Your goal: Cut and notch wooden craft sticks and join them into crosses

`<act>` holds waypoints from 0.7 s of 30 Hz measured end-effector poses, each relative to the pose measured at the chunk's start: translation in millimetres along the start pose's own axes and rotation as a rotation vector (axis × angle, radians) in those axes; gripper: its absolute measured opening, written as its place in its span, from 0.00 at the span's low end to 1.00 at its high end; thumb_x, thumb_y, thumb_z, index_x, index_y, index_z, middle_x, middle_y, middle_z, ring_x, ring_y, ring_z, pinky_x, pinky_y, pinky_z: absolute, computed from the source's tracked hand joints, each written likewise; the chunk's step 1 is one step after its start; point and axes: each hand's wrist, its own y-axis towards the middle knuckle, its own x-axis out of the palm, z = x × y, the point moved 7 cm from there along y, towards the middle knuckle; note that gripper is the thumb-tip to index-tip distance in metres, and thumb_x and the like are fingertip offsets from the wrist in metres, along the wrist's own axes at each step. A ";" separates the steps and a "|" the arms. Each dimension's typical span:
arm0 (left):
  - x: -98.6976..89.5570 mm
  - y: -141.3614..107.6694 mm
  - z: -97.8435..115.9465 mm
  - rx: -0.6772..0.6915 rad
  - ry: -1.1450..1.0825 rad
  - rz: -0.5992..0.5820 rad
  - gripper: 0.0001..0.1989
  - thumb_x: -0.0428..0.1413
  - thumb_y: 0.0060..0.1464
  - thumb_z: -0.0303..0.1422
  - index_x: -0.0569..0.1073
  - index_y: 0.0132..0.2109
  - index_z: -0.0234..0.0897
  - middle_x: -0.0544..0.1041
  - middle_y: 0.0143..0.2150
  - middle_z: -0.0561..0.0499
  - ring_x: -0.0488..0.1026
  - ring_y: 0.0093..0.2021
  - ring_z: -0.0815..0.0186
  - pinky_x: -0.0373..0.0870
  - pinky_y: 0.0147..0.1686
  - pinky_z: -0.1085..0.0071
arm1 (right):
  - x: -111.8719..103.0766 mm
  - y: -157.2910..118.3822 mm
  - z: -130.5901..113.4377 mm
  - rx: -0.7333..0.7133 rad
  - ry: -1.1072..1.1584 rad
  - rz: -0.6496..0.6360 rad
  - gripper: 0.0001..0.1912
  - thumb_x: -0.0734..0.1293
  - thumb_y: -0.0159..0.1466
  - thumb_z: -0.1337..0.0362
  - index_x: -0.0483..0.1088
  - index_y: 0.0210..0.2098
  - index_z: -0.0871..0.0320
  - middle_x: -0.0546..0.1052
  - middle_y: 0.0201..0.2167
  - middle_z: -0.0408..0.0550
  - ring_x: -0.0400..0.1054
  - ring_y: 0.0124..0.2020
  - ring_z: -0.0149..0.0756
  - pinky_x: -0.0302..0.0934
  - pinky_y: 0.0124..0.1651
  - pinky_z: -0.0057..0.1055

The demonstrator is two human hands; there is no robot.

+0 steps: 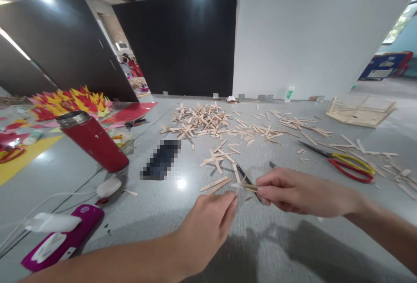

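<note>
My left hand (210, 224) is closed, pinching the lower end of a thin wooden stick (243, 181) that slants upward. In my right hand (289, 191) is a craft knife with a yellow handle (250, 188), its blade lying across the stick. The fingers of my right hand hide most of the handle. Beneath the knife a slim black tool (245, 174) rests on the table. Two flat wooden sticks (215, 184) lie side by side just beyond my left hand, and several more (221, 157) are scattered past them.
A heap of wooden sticks (202, 120) spreads across the far table. Scissors (350, 165) and a stick-built frame (361, 113) are at right. On the left stand a red open flask (94, 141), a purple case (65, 239) with a white adapter, and a blurred dark phone-like slab (162, 160).
</note>
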 end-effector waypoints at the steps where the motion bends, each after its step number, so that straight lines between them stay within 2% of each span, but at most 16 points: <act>1: 2.8 -1.3 0.7 -0.006 -0.026 -0.035 0.14 0.46 0.70 0.29 0.67 0.33 0.39 0.62 0.24 0.58 0.56 0.24 0.69 0.53 0.28 0.69 | -3.8 -1.7 1.3 0.016 -0.005 -0.038 0.19 0.62 0.74 0.50 0.66 0.32 0.56 0.59 0.21 0.34 0.49 0.21 0.26 0.46 0.23 0.23; 4: 11.8 -3.3 3.2 -0.031 -0.123 -0.203 0.19 0.47 0.70 0.32 0.63 0.28 0.39 0.57 0.21 0.60 0.53 0.21 0.71 0.51 0.25 0.70 | -8.9 -8.2 2.5 0.040 -0.150 -0.109 0.18 0.61 0.75 0.53 0.67 0.32 0.56 0.60 0.21 0.35 0.52 0.23 0.27 0.49 0.25 0.24; 6: 13.2 -2.1 2.0 -0.094 -0.204 -0.288 0.20 0.50 0.70 0.36 0.66 0.27 0.38 0.62 0.20 0.58 0.59 0.22 0.71 0.55 0.26 0.72 | -8.1 -13.5 2.4 0.056 -0.280 -0.113 0.18 0.59 0.75 0.54 0.67 0.33 0.56 0.62 0.22 0.37 0.56 0.25 0.29 0.52 0.28 0.25; 7: 11.8 -0.5 0.3 -0.141 -0.266 -0.297 0.17 0.53 0.70 0.38 0.71 0.31 0.36 0.68 0.23 0.56 0.65 0.25 0.69 0.59 0.27 0.72 | -6.2 -16.3 1.9 0.065 -0.328 -0.113 0.18 0.59 0.75 0.54 0.68 0.33 0.56 0.63 0.23 0.38 0.57 0.26 0.30 0.53 0.29 0.26; 8: 9.9 1.3 -1.4 -0.189 -0.352 -0.288 0.14 0.56 0.68 0.40 0.76 0.38 0.35 0.74 0.28 0.53 0.70 0.29 0.67 0.64 0.30 0.72 | -3.6 -18.9 1.0 0.071 -0.363 -0.109 0.17 0.59 0.75 0.54 0.68 0.33 0.56 0.64 0.25 0.39 0.59 0.27 0.31 0.53 0.31 0.27; 9: 8.7 2.9 -2.4 -0.225 -0.458 -0.275 0.14 0.60 0.65 0.41 0.77 0.47 0.34 0.79 0.36 0.48 0.75 0.34 0.65 0.68 0.34 0.71 | -0.2 -21.2 -0.5 0.069 -0.388 -0.105 0.17 0.59 0.74 0.55 0.69 0.34 0.56 0.66 0.27 0.41 0.61 0.28 0.32 0.54 0.32 0.28; 10: 9.4 3.9 -1.6 -0.242 -0.578 -0.281 0.20 0.63 0.61 0.41 0.75 0.55 0.34 0.80 0.44 0.44 0.77 0.39 0.62 0.71 0.37 0.69 | 4.1 -23.1 -3.0 0.054 -0.408 -0.107 0.16 0.59 0.74 0.56 0.69 0.34 0.56 0.68 0.29 0.42 0.63 0.30 0.33 0.54 0.33 0.29; 12: 16.6 2.8 4.8 -0.233 -0.817 -0.373 0.28 0.67 0.57 0.39 0.71 0.61 0.36 0.79 0.53 0.41 0.79 0.44 0.60 0.74 0.41 0.67 | 13.1 -25.6 -9.1 0.008 -0.429 -0.115 0.14 0.59 0.72 0.58 0.70 0.34 0.56 0.70 0.32 0.44 0.65 0.33 0.35 0.55 0.35 0.29; 15: 26.2 -2.9 12.8 -0.232 -0.979 -0.493 0.17 0.63 0.63 0.34 0.70 0.56 0.38 0.79 0.46 0.46 0.80 0.36 0.66 0.72 0.37 0.70 | 22.0 -27.4 -16.8 -0.039 -0.422 -0.123 0.14 0.59 0.73 0.59 0.69 0.33 0.56 0.70 0.32 0.44 0.66 0.33 0.35 0.55 0.35 0.29; 18: 23.7 -4.1 15.6 -0.237 -1.041 -0.453 0.09 0.59 0.66 0.30 0.67 0.49 0.39 0.78 0.41 0.51 0.78 0.30 0.71 0.70 0.35 0.72 | 19.4 -28.9 -20.9 -0.039 -0.386 -0.087 0.15 0.59 0.73 0.59 0.66 0.31 0.55 0.68 0.29 0.42 0.65 0.30 0.33 0.56 0.35 0.28; 21: 16.9 -2.1 20.6 -0.208 -1.129 -0.413 0.11 0.60 0.67 0.31 0.62 0.45 0.40 0.78 0.40 0.52 0.80 0.32 0.70 0.71 0.38 0.71 | 14.1 -32.6 -21.0 -0.017 -0.382 -0.095 0.15 0.58 0.74 0.58 0.66 0.31 0.55 0.67 0.28 0.41 0.63 0.29 0.33 0.57 0.35 0.29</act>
